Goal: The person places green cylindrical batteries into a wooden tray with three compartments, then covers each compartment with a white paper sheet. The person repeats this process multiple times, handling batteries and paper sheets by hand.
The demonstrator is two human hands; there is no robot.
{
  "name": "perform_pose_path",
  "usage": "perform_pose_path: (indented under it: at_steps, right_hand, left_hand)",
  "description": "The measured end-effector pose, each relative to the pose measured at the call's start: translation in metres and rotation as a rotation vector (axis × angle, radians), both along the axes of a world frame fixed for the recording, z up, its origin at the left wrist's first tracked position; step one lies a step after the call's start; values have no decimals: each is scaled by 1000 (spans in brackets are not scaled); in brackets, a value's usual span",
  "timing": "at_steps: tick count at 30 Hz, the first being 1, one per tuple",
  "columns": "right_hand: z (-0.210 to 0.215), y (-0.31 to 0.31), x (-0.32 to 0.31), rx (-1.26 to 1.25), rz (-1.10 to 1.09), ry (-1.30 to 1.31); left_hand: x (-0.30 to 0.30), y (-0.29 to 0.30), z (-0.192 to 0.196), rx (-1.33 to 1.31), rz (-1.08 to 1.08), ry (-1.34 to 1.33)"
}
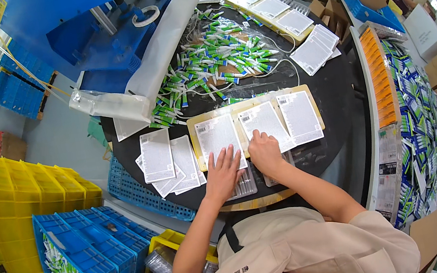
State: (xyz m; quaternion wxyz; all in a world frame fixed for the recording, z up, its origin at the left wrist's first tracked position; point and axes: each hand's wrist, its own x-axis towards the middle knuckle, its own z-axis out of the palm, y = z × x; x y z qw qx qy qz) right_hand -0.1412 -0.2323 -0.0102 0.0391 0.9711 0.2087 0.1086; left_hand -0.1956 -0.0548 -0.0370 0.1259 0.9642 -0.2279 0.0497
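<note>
Matt white paper cards lie in a yellow plastic tray on the smooth, dark, slightly glossy desk; ribbed blue plastic crates lower left.

white cards, yellow tray, green tubes

Packing workshop: blue press, crates, tube pile.

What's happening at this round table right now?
A person leans over a dark round table, both hands on white printed cards lying in a yellow tray. The left hand lies flat on the left card; the right hand presses the lower edge of the middle card. A third card fills the right slot. Loose cards lie to the left, and a heap of small green and white tubes lies beyond the tray.
</note>
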Motion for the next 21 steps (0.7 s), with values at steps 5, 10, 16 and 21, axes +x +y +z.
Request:
perform_pose_path:
  at_steps: [5, 10, 16, 21]
  right_hand:
    - [12, -22, 9, 292, -95, 276]
    - [-3, -53, 21, 296, 113, 158]
    - [-39, -42, 36, 222, -54, 141]
    - [-49, -20, 49, 363, -97, 76]
  left_hand:
    - [24, 22, 7, -170, 184, 48]
    - [41, 11, 3, 20, 250, 30]
    - [41, 13, 3, -76, 176, 66]
    - [37, 17, 6, -75, 154, 131]
